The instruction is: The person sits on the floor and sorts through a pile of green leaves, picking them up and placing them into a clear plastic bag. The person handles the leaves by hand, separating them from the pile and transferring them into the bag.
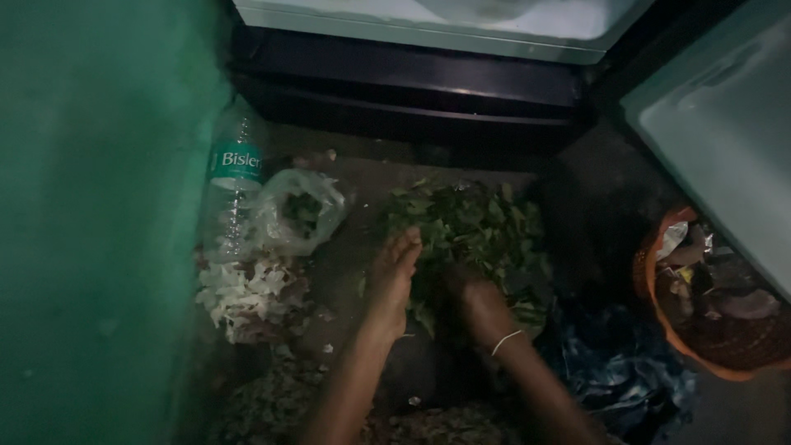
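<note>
While both hands work in dim light, the lines below run from near to far.

Near floor: pale peelings and scraps lie scattered between the forearms and to the left; a dark blue crumpled sheet lies near right.
Left hand: the left hand lies flat with fingers stretched forward, open, its tips touching the near-left edge of the pile of green leaves; it grips nothing that shows.
Right hand: the right hand is curled down into the near side of the leaves, with a thin pale thread on the wrist; I cannot tell whether it has closed on a stem.
Doing it well: in my judgement, steadying the heap with the flat hand while the other picks small bunches would keep leaves from sliding off onto the bare floor; the poor light calls for feeling stems, not looking.
Left side: white torn bits, a clear plastic bag and a plastic water bottle against a green wall.
Right side: an orange basket of mixed scraps.
Far: a dark base and pale open door of a fridge.
</note>
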